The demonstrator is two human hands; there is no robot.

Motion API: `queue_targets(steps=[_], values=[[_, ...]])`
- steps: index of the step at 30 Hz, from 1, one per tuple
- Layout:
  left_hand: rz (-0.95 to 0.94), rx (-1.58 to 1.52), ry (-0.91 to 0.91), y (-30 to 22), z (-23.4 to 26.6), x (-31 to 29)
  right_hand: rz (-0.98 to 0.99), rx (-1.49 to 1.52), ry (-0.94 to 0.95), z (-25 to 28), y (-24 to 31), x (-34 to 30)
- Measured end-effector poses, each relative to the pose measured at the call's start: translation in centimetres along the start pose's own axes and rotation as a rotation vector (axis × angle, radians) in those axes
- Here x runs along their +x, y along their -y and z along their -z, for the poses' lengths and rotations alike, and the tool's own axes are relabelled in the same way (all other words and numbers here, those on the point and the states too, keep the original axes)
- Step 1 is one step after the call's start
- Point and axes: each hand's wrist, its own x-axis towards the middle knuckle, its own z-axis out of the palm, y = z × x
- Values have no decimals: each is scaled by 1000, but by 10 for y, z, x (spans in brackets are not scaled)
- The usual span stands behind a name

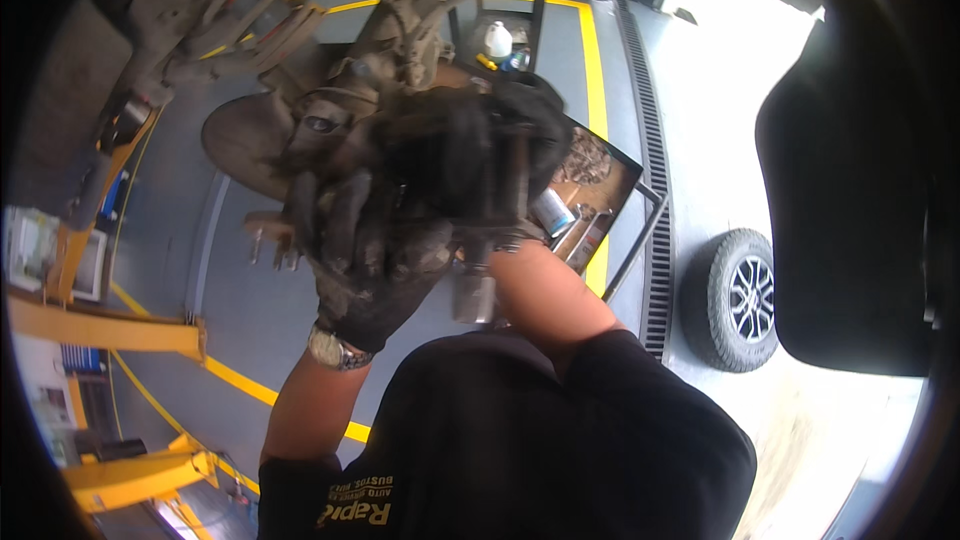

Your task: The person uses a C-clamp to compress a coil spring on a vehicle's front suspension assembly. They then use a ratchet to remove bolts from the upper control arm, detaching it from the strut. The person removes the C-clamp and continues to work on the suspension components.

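Observation:
Both of my hands wear dark work gloves and are raised in front of my chest, below a dusty vehicle underside. My left hand (375, 250) is closed, its fingers curled at the side of a dark metal part (510, 180). My right hand (535, 120) wraps over the top of the same part. A bright metal cylinder (475, 298) sticks out of its lower end toward me. Blur and the gloves hide the part's kind. Left of my left hand shows a wheel hub flange with studs (268, 230). Behind it are a rounded brake dust shield (245, 145) and suspension parts (400, 40).
A tool tray (625, 165) on a stand sits right of my hands, holding wrenches (575, 240), a spray can (552, 210) and a rag-like bundle (585, 158). Yellow lift arms (110, 330) reach in at left. A wheel (740, 300) stands at right, past a floor grate (655, 240).

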Motion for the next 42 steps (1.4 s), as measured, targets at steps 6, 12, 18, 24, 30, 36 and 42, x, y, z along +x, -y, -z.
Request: queue_targets(steps=[6, 12, 18, 24, 30, 36, 42], values=[[44, -41, 31, -1, 5, 21, -375, 73, -123, 21, 0, 25], [-113, 79, 281, 18, 22, 11, -590, -159, 579, 114, -140, 20], [-62, 82, 285, 11, 10, -1, -1064, -1203, 1281, 214, -315, -95], [-78, 139, 396, 14, 21, 11, -957, -1313, 1349, 184, -255, -64], [83, 244, 688, 28, 19, 23, -692, 882, 840, 71, -179, -56], [199, 344, 908, 30, 4, 27, -736, 1184, 1146, 13, -160, -33], [277, 404, 1031, 25, 0, 33, -871, 1315, 1183, 1, -154, -45]])
